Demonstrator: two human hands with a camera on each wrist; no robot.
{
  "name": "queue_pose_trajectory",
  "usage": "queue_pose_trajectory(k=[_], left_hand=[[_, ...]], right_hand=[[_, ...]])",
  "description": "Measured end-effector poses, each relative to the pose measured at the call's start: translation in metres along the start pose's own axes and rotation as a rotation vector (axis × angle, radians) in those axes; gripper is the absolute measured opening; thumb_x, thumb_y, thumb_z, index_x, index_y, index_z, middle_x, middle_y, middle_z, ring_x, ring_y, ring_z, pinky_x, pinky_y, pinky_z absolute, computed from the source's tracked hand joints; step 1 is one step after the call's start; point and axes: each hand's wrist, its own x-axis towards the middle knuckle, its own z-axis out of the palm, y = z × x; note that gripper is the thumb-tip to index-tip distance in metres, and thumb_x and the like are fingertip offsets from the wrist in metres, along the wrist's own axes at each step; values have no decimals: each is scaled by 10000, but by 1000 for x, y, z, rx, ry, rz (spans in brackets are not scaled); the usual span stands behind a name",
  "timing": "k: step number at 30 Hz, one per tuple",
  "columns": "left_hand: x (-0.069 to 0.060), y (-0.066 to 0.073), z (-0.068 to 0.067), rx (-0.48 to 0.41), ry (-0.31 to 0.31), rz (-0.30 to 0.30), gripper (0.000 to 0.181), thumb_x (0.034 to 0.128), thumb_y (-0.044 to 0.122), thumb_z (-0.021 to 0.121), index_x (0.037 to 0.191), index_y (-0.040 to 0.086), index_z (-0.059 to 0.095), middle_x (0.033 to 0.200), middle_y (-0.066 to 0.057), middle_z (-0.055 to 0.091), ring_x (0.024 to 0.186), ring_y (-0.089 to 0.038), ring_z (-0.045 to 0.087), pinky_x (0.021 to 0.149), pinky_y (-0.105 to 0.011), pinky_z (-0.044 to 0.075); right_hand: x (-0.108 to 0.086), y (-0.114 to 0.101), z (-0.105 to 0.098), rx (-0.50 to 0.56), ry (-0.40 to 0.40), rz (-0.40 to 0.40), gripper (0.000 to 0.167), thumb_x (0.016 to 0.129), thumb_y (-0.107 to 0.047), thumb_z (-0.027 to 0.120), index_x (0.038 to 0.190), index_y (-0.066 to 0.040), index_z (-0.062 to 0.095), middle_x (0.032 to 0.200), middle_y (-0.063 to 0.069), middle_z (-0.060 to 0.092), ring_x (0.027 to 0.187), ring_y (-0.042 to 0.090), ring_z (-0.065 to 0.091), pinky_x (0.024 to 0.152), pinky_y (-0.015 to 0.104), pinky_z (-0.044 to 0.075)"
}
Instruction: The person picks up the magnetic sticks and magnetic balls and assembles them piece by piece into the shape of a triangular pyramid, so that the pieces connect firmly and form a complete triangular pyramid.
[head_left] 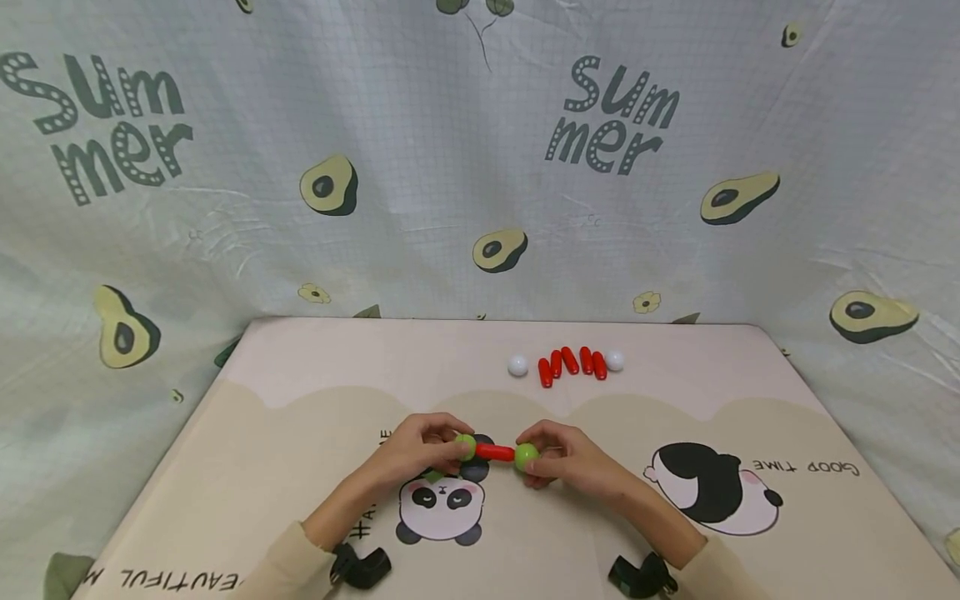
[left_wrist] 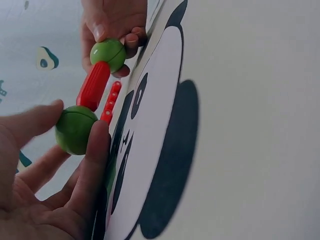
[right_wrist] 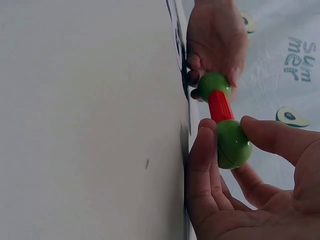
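Note:
A red rod (head_left: 495,452) joins two green balls, one at each end. My left hand (head_left: 426,446) pinches the left green ball (head_left: 467,447) between thumb and fingers. The right green ball (head_left: 527,457) is pinched by my right hand (head_left: 572,458). In the left wrist view the near green ball (left_wrist: 76,130) sits between left thumb and fingertip, the red rod (left_wrist: 93,86) leading to the far ball (left_wrist: 108,55). The right wrist view shows the near green ball (right_wrist: 233,144) held by the right thumb and fingers, touching the red rod (right_wrist: 220,106).
Toward the back of the table (head_left: 315,358) lie several red rods (head_left: 570,361), with a white ball (head_left: 517,365) at their left and another white ball (head_left: 614,361) at their right. A patterned cloth (head_left: 420,167) hangs behind the table.

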Motion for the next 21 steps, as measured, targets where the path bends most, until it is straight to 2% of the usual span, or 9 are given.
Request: queue_pose_trajectory(k=[7, 14, 21], left_hand=[[1, -4, 0, -56, 19, -27, 436, 937, 204, 770, 1268, -62, 669, 1036, -146, 750, 840, -191, 774, 792, -337, 645], [1, -5, 0, -98, 41, -61, 435, 919, 217, 793, 1235, -62, 685, 1019, -127, 770, 842, -179, 771, 809, -343, 644], [2, -6, 0, -112, 18, -52, 394, 924, 204, 787, 1207, -53, 692, 995, -106, 757, 842, -176, 761, 819, -346, 642]], right_hand=[[-2, -4, -2, 19, 7, 2, 417, 984, -108, 640, 1336, 85, 525, 1099, 145, 630, 852, 159, 710, 804, 261, 628], [-3, -6, -2, 12, 7, 17, 416, 987, -111, 649, 1340, 73, 528, 1110, 147, 637, 854, 163, 715, 805, 265, 629], [-2, -4, -3, -3, -10, 32, 424, 989, -112, 633, 1355, 70, 519, 1089, 117, 652, 851, 165, 723, 814, 264, 628]])
